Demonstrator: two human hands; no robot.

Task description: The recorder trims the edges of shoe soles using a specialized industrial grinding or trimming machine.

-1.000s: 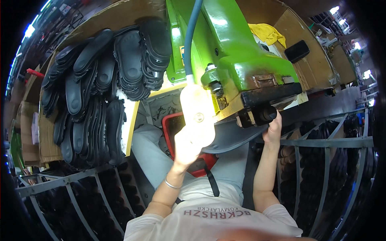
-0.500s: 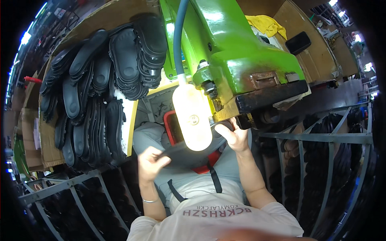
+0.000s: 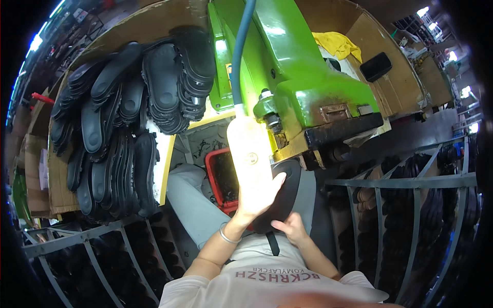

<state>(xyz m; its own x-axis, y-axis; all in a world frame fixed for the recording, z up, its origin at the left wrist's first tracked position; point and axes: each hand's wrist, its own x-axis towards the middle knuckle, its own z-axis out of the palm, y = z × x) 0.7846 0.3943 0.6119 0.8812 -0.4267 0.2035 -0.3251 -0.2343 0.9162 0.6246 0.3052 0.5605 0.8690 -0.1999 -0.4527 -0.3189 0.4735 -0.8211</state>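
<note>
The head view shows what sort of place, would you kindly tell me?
Most likely a shoe workshop or factory: there are stacks of black soles, a large green machine and metal racks.

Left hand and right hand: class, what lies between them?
A black sole lies between the left hand and the right hand, as the head view shows.

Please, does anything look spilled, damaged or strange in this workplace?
Small dark scraps lie scattered outside the red bin, perhaps spilled. The green machine also has a rusty-looking, worn brown patch on its front end.
</note>
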